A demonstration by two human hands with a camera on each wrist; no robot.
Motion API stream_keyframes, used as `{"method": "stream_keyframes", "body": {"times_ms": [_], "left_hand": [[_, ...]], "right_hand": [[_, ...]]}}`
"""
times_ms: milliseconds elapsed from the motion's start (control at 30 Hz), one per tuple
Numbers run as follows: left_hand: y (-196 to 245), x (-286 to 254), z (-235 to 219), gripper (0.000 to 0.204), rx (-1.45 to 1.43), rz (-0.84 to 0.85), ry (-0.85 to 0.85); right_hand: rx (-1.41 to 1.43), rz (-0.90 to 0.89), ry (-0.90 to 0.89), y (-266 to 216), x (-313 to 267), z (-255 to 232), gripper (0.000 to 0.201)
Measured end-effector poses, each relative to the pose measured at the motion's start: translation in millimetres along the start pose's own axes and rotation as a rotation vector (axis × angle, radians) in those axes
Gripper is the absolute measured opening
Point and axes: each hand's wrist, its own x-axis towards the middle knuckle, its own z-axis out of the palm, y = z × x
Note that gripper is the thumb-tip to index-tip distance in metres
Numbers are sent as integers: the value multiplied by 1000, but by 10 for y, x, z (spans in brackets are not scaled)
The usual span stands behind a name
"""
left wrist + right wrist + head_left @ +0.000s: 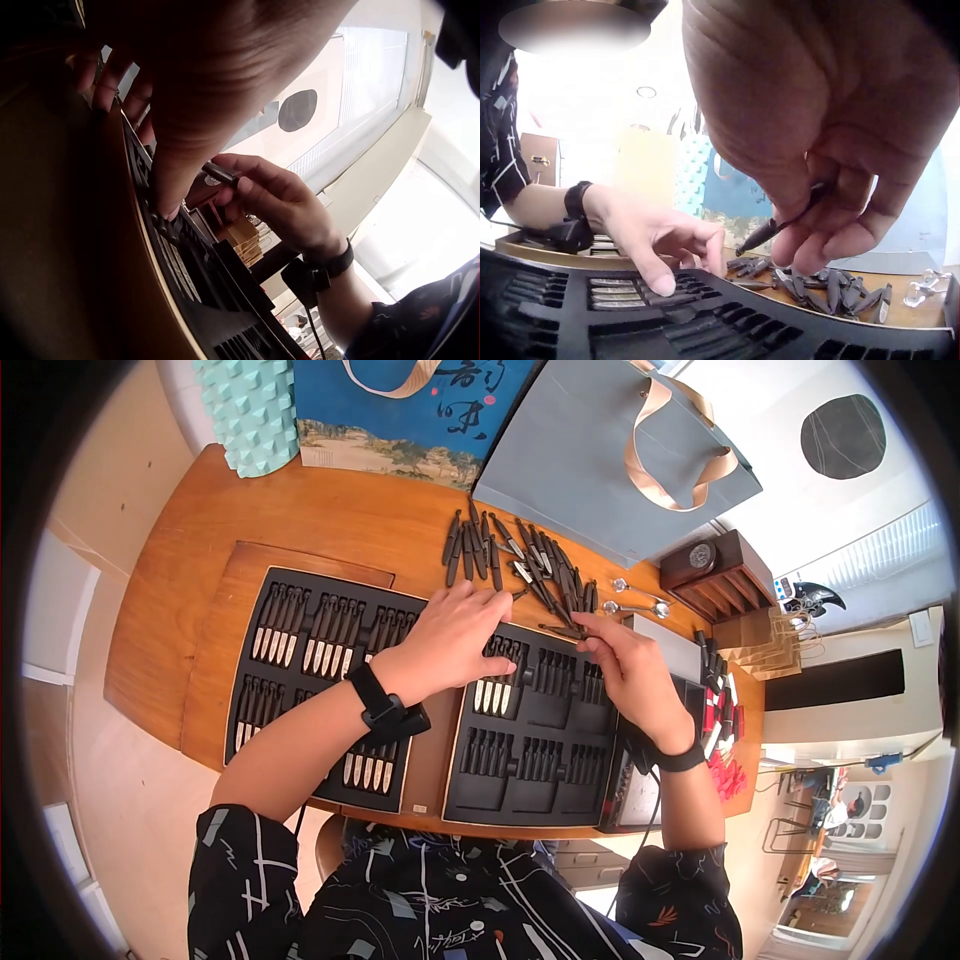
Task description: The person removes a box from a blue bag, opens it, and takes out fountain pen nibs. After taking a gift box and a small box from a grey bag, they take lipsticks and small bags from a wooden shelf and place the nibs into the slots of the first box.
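My right hand [638, 672] pinches a slim dark pen-like piece [759, 235] between thumb and fingers, its narrow end pointing out past the fingertips. It hovers above the far right part of a black compartment tray [540, 710]. Over the same tray's far left corner lies my left hand [452, 642], fingers spread loosely across the edge. Its thumb rests on the slotted pieces [619, 294], some with shiny silvery ends. Beyond the tray, a loose pile of similar dark pieces [470, 545] lies on the wooden table [170, 650].
A second filled black tray [290, 673] sits at the left under my left forearm. Gift bags [570, 490] stand at the back, with a dark wooden box [728, 575] and clear-and-silver small items [640, 608] nearby. Red items [728, 775] lie at the right.
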Motion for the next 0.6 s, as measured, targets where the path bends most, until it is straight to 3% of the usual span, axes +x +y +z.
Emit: {"method": "stream_keyframes", "body": {"times_ms": [33, 267, 600], "left_hand": [[-6, 0, 5, 53, 3, 1, 4], [-6, -2, 13, 54, 3, 6, 27], [-7, 6, 12, 53, 1, 6, 21]], "right_hand": [[61, 67, 12, -42, -23, -1, 20], [70, 39, 68, -199, -80, 48, 16], [-54, -118, 83, -282, -91, 300, 15]]}}
